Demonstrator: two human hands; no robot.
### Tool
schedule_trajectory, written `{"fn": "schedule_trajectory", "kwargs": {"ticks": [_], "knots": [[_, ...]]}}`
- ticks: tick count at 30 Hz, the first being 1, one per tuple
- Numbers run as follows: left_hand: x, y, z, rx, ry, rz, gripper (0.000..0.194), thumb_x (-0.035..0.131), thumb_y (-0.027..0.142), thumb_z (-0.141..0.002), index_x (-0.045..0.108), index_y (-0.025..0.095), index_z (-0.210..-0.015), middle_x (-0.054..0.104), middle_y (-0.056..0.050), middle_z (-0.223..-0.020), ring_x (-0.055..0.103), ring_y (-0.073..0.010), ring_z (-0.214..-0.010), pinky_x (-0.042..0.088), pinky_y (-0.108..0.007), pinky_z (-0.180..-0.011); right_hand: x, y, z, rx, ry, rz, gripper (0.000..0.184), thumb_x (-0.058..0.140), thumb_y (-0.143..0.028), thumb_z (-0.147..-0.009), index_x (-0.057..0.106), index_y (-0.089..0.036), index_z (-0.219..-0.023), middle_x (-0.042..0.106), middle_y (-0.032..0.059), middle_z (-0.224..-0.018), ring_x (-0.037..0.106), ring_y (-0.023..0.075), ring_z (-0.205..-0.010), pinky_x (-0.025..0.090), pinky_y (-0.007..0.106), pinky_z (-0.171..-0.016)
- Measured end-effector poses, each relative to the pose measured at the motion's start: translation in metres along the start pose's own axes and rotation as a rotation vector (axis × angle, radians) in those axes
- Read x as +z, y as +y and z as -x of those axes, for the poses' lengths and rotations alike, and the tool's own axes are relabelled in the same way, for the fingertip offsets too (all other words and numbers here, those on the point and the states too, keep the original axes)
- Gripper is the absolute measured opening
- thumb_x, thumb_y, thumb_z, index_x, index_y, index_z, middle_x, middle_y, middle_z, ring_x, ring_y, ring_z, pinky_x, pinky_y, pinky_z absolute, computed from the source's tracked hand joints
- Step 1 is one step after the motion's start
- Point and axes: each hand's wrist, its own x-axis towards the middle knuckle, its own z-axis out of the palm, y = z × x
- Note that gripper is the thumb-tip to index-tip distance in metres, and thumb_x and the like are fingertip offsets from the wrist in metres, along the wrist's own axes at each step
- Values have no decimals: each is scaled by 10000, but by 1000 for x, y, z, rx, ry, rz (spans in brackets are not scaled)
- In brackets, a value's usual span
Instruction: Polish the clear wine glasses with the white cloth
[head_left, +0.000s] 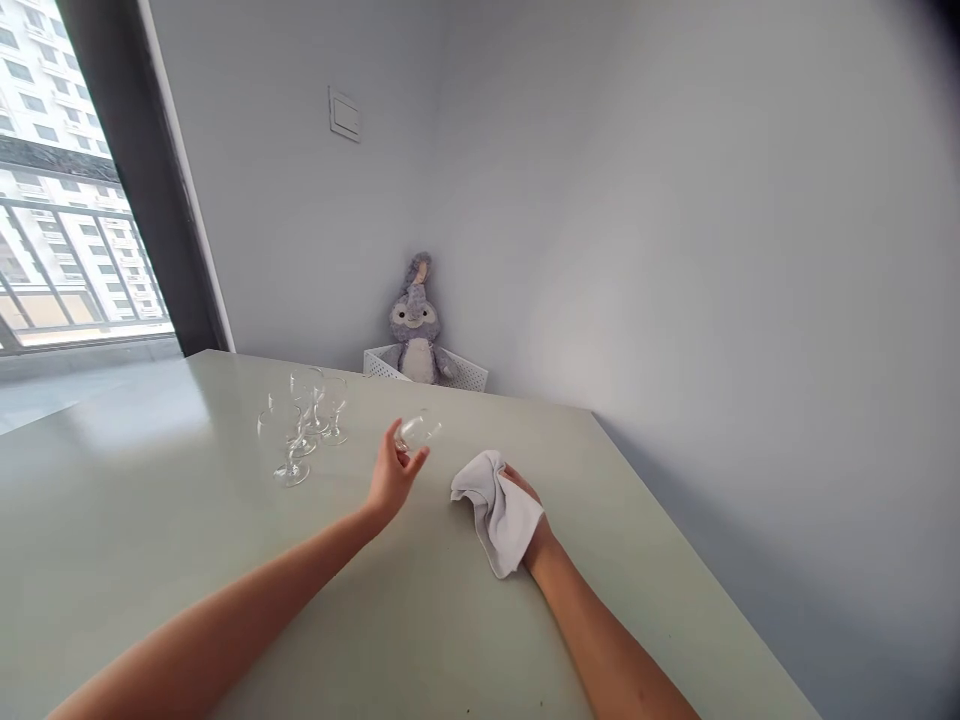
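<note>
A cluster of stemmed glasses is seen standing upright on the pale desk, to the left of the white cloth and well apart from it; whether they have been wiped cannot be told from their look. Nearer the cloth, a single clear glass is held tilted in the left hand, the fingers closed round its lower part and stem, the bowl lifted clear of the desk surface and pointed toward the far wall. Just right of that glass, the cloth is bunched in the grip of the right hand, which is clenched on the fabric and rests on the desk. Glass and cloth are near each other but apart, so the wiping of this piece is judged not yet begun, with the cluster possibly left to be handled or already done. Behind the cloth, at the wall corner, a grey plush rabbit is seated in a white basket. A window is seen far left of the cloth.
</note>
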Motion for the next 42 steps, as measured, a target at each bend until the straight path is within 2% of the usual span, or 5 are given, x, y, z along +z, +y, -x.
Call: {"fn": "schedule_trajectory", "kwargs": {"ticks": [7, 15, 26, 34, 42], "knots": [[17, -11, 15, 120, -164, -106, 609, 503, 461, -764, 302, 225, -1288, 448, 15, -780, 462, -118, -662, 422, -294, -703, 13, -28, 14, -297, 237, 80, 441, 638, -335, -709, 523, -226, -1120, 600, 37, -976, 575, 169, -828, 482, 315, -715], [16, -5, 30, 305, -310, -140, 458, 509, 334, -775, 380, 222, -1200, 456, -21, -920, 476, -124, -742, 445, -301, -738, 48, 3, 48, -698, -87, 1051, 423, 459, -193, -820, 471, -263, -1237, 561, 84, -1156, 519, 222, -955, 455, 400, -825], [3, -10, 33, 660, -428, -476, 540, 450, 212, -800, 249, 264, -1299, 424, -63, -1006, 520, -156, -806, 453, -308, -708, 38, -2, 44, 29, -503, 503, 304, 530, -427, -789, 650, -194, -943, 597, 49, -810, 555, 173, -694, 449, 257, -497], [-2, 3, 28, 689, -549, -693, 557, 481, 277, -787, 304, 254, -1315, 480, -70, -1014, 531, -171, -818, 437, -320, -749, 33, 19, 34, 241, -313, 145, 344, 626, -457, -702, 617, -162, -879, 547, 20, -721, 499, 126, -560, 429, 238, -410], [-10, 11, 15, 349, -838, -220, 561, 568, 409, -746, 409, 259, -1263, 549, -34, -923, 520, -142, -710, 422, -256, -644, 26, -2, 38, -335, -445, 959, 159, 529, -288, -781, 667, -240, -844, 637, -5, -771, 541, 148, -698, 414, 275, -660]]}}
